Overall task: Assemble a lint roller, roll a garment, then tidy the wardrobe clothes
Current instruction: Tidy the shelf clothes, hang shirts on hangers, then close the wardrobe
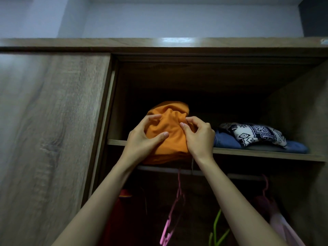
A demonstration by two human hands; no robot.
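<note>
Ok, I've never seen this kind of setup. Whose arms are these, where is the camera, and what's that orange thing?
There is no machine here. These are a person's two bare arms, seen from a single camera worn on their head, which looks into an open wardrobe. The left hand and the right hand both grip a bunched orange garment at the front of the shelf. Its lower part hangs over the edge. Further right on the shelf, a patterned cloth lies on a folded blue cloth. Below is a rail with a pink hanger on it, and a green hanger shows lower down. The clothes down there are too dark to make out.
</note>
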